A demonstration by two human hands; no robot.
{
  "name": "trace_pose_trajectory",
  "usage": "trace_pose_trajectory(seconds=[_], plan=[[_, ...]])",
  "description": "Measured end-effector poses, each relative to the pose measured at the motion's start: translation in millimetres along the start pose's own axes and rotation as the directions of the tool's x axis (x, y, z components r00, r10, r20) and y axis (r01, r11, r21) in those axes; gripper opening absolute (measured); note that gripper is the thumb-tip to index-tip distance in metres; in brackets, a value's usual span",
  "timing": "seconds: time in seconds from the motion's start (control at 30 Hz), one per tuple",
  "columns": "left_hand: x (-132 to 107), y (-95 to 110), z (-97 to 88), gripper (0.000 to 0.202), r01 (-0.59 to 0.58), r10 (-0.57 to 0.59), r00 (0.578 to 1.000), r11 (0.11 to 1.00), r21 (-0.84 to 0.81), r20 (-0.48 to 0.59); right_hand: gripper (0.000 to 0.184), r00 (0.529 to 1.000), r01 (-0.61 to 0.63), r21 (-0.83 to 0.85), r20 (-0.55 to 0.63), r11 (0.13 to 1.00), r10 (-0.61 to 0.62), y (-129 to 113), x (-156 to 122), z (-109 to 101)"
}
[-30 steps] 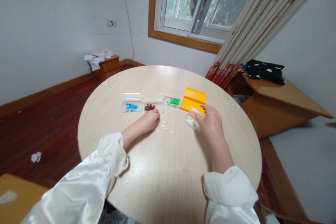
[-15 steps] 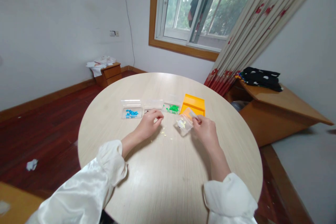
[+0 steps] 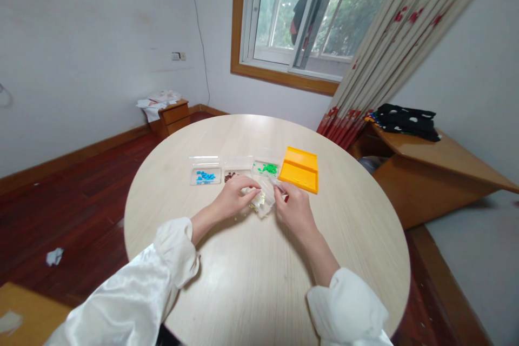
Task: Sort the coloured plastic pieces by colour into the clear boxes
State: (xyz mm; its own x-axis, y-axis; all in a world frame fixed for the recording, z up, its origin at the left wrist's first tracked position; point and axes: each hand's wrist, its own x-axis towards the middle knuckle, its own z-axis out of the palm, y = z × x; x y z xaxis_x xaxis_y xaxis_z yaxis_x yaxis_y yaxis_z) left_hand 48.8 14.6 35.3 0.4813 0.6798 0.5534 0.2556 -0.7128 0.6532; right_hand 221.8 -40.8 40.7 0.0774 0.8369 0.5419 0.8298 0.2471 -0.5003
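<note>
My right hand point(image 3: 295, 208) grips a small clear plastic box point(image 3: 264, 206) by its raised lid. The box is tilted over the table, with pale yellow pieces point(image 3: 259, 200) inside. At its left edge is my left hand point(image 3: 234, 194), thumb and fingers drawn together; what they hold, if anything, is too small to make out. Behind the hands stand open clear boxes: one with blue pieces point(image 3: 205, 177), one with brown pieces point(image 3: 229, 176) partly hidden by my left hand, and one with green pieces point(image 3: 268, 168).
An open yellow case point(image 3: 300, 168) lies right of the clear boxes on the round table point(image 3: 259, 281). Beyond the table are a small cabinet with papers point(image 3: 175, 114), a tilted wooden cabinet point(image 3: 430, 173) with dark cloth on it, and a curtain point(image 3: 389, 43). A person point(image 3: 305, 11) shows outside the window.
My right hand has moved left with the clear box, bringing it under my left fingertips and over the scattered yellow pieces. More of the yellow case and the brown pieces show now.
</note>
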Motion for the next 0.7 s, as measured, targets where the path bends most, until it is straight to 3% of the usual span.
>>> trace_pose_trajectory(seconds=[0.13, 0.2, 0.27, 0.33, 0.4, 0.47, 0.57, 0.7], plan=[[3.1, -5.1, 1.1, 0.009, 0.135, -0.141, 0.984, 0.989, -0.055, -0.113, 0.021, 0.999, 0.019, 0.053, -0.047, 0.998, -0.016, -1.8, 1.0, -1.5], [5.9, -9.5, 1.4, 0.014, 0.232, -0.251, 0.961, 0.960, -0.156, -0.115, 0.020, 0.999, 0.036, 0.091, -0.041, 0.995, -0.032, -2.3, 1.4, -1.6], [8.4, -12.9, 0.5, 0.026, 0.347, -0.370, 0.929, 0.888, -0.301, -0.019, 0.020, 0.999, 0.041, 0.133, -0.017, 0.990, -0.039, -2.5, 1.6, -1.2], [10.0, -13.4, -1.7, 0.033, 0.457, -0.438, 0.887, 0.792, -0.403, 0.144, 0.021, 1.000, 0.025, 0.173, 0.008, 0.985, -0.027, -2.7, 1.5, -0.3], [10.5, -11.2, -4.5, 0.034, 0.527, -0.450, 0.850, 0.727, -0.440, 0.275, 0.023, 0.999, -0.004, 0.213, 0.033, 0.977, -0.003, -3.3, 1.2, 0.8], [10.7, -7.9, -6.6, 0.031, 0.558, -0.451, 0.830, 0.691, -0.460, 0.328, 0.024, 0.998, -0.041, 0.269, 0.062, 0.962, 0.025, -4.1, 0.9, 2.4], [11.7, -5.7, -8.1, 0.024, 0.585, -0.496, 0.811, 0.652, -0.483, 0.312, 0.023, 0.992, -0.119, 0.395, 0.084, 0.911, 0.093, -4.1, 0.7, 5.1], [15.2, -11.0, -11.0, 0.017, 0.577, -0.583, 0.796, 0.647, -0.498, 0.164, 0.039, 0.976, -0.216, 0.502, 0.089, 0.837, 0.198, 1.4, 1.1, 6.1]])
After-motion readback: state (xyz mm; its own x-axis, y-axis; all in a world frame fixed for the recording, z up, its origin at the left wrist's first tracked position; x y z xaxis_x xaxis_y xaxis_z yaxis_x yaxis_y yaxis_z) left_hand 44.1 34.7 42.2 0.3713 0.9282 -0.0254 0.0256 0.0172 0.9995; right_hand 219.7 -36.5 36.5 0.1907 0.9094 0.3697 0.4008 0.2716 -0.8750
